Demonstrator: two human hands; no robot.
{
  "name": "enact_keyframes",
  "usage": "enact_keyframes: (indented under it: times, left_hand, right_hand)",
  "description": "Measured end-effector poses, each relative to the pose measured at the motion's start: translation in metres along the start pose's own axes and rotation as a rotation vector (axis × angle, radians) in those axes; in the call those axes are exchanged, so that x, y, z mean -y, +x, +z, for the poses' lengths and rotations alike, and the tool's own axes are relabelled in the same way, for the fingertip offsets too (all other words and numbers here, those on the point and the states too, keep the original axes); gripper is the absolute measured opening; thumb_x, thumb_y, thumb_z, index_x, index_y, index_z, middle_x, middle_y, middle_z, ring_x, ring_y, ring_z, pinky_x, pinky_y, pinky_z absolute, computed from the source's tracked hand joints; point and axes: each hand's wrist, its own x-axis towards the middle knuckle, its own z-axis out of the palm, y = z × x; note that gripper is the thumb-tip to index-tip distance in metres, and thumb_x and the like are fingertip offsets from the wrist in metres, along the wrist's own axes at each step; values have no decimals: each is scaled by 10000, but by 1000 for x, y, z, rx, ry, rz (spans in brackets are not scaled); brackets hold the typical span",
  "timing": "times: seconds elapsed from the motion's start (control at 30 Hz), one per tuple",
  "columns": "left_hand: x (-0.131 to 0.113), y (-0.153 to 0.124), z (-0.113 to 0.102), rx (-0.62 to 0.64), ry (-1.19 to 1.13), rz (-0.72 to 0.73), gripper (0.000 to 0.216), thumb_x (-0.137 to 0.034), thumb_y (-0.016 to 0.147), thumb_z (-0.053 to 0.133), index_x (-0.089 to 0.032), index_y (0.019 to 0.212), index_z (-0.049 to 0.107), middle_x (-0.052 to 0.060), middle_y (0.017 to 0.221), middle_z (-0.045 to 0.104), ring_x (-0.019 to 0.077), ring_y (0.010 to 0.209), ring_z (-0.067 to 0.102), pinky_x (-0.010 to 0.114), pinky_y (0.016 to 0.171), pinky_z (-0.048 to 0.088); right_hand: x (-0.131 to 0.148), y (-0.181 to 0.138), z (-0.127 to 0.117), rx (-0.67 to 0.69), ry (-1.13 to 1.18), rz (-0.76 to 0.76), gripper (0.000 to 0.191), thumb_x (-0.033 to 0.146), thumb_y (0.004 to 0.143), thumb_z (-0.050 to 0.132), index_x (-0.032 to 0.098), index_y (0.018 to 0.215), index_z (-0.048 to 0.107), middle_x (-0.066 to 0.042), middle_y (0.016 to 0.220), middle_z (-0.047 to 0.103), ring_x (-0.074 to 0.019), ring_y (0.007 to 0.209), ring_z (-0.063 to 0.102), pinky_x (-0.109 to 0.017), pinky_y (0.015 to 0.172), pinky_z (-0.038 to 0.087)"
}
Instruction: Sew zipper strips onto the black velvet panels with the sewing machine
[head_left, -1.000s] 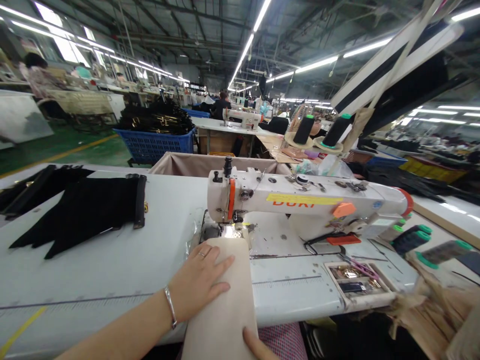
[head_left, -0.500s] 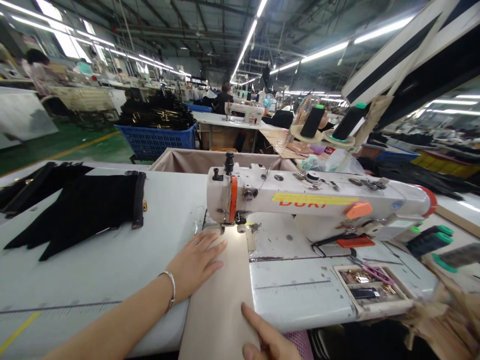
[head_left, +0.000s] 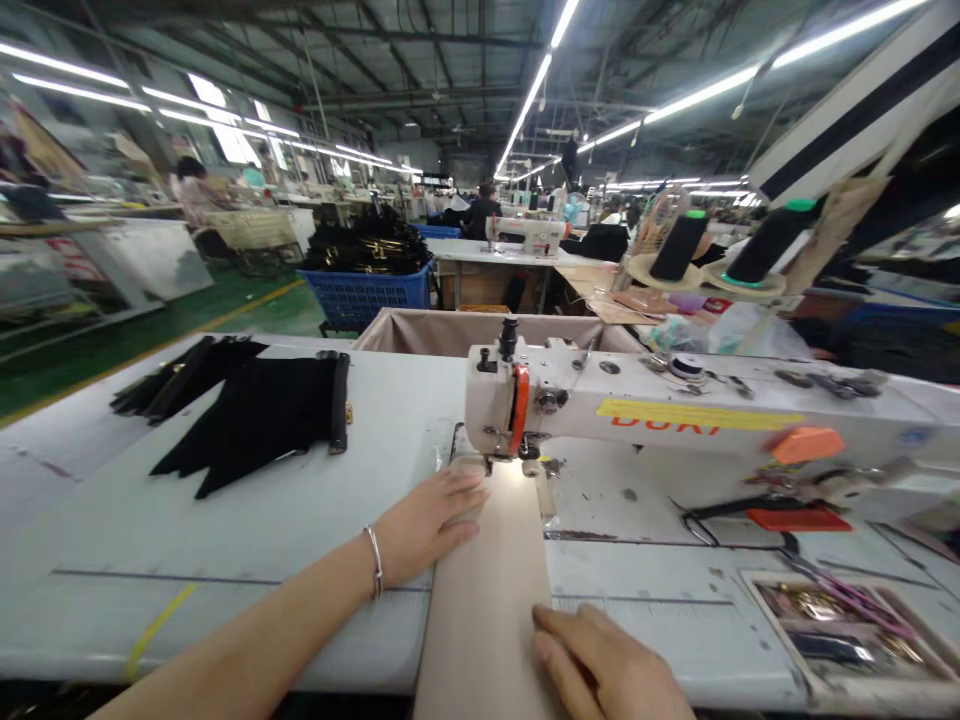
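A: How far along is the beige strip [head_left: 486,585]?
B: Early, I'd judge. Its far end sits under the presser foot [head_left: 529,466] of the sewing machine [head_left: 675,410], and most of it lies short of the needle.
A: And the hands?
B: Both lie flat and open, pressing rather than grasping: left hand [head_left: 431,520] on the left edge, right hand [head_left: 600,665] on the near right edge.

Black fabric pieces [head_left: 255,420], blue basket [head_left: 364,295] beyond

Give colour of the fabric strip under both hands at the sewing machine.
Plain beige fabric strip, no pattern; clearest in the head view.
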Motion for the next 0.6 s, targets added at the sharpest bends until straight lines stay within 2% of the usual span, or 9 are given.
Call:
enact_keyframes:
  times: [0.07,0.13,0.17,0.2,0.27,0.33,0.4,0.5,0.6]
  left_hand:
    - [30,-14,-25,-28,67,-150,426,-323,1016,365,-261,1427,459,43,1469,491,183,1361,435,391,1168,328]
    - [69,-36,-51,-115,274,-449,448,-285,974,391,-214,1407,485,72,1476,481,229,1386,404,440,1178,288]
    - [88,-48,-63,-141,344,-569,489,-262,936,424,-150,1409,479,130,1483,462,289,1397,385,500,1172,269]
    - [105,-59,-74,-144,382,-643,514,-252,902,448,-97,1390,491,174,1464,474,324,1378,408,521,1154,287]
    - [131,-77,-88,-110,398,-690,509,-260,871,460,-79,1340,539,178,1425,520,320,1326,480,475,1128,343]
    - [144,-85,-97,-69,397,-679,465,-288,871,454,-130,1287,591,122,1387,573,276,1272,541,392,1097,390]
    - [147,-86,-107,-58,410,-682,424,-309,890,428,-162,1237,623,96,1310,635,264,1189,599,363,1040,431]
    - [145,-87,-135,-115,469,-759,433,-331,947,332,-120,1187,623,134,1132,697,305,1022,661,414,940,466]
    - [144,-93,-162,-178,510,-788,515,-381,983,276,-42,1292,510,166,1208,640,351,1116,600,484,992,408]
  right_hand:
    - [7,29,-7,-125,-191,-141,291,346,987,456,283,1175,669,-75,1008,679,-229,900,666,-355,817,561]
    - [13,58,-7,-218,-322,-231,300,291,968,493,256,1233,629,-95,1158,637,-269,1049,614,-450,937,510]
    - [15,69,-5,-240,-361,-263,333,274,958,512,245,1278,599,-102,1234,608,-285,1117,579,-486,988,472]
    - [15,78,-2,-249,-386,-285,367,267,952,524,238,1315,570,-102,1283,585,-291,1159,552,-503,1017,446]
    - [11,88,4,-247,-405,-304,413,266,952,521,242,1364,525,-96,1311,571,-285,1187,529,-502,1036,424]
    - [6,90,7,-242,-411,-294,432,264,953,510,257,1385,502,-87,1318,565,-280,1194,520,-498,1038,416]
    - [4,88,6,-230,-413,-284,446,265,953,508,266,1398,487,-83,1332,553,-282,1207,506,-503,1041,408]
    - [6,85,3,-210,-400,-280,443,263,959,497,260,1402,482,-85,1339,544,-276,1212,497,-496,1046,402]
    - [10,85,0,-201,-398,-277,435,263,966,483,256,1401,484,-88,1332,546,-268,1200,506,-483,1042,406]
